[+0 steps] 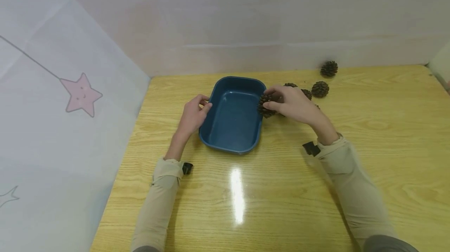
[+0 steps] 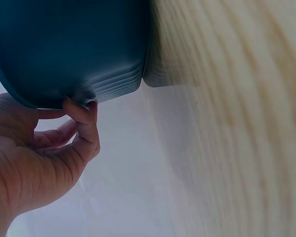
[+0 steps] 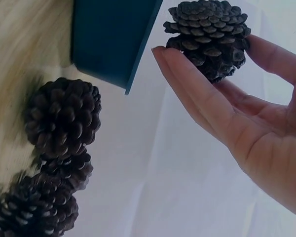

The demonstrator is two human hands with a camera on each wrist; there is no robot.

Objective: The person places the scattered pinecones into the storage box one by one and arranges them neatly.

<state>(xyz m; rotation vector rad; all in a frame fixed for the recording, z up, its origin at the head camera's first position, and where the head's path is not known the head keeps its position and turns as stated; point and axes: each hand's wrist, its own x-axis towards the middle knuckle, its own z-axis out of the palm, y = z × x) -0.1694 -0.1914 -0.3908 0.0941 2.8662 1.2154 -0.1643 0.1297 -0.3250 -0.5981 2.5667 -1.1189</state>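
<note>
A dark blue rectangular plastic tub (image 1: 233, 125) with rounded corners stands on the table, its inside bare. At its left side my left hand (image 1: 195, 114) pinches the rim, and in the left wrist view the curled fingers (image 2: 83, 121) lie against the outer wall. My right hand (image 1: 293, 104) holds a brown pine cone (image 1: 265, 107) beside the tub's right rim, overlapping it in the head view. Seen from the right wrist, that pine cone (image 3: 209, 39) sits between thumb and fingertips, raised above the rim.
Several more pine cones lie right of the tub, some partly hidden behind the right hand. One pine cone (image 1: 320, 89) rests behind that hand, and another pine cone (image 1: 329, 68) is by the back wall (image 1: 246, 21). The table (image 1: 274, 197) has a wood-grain top.
</note>
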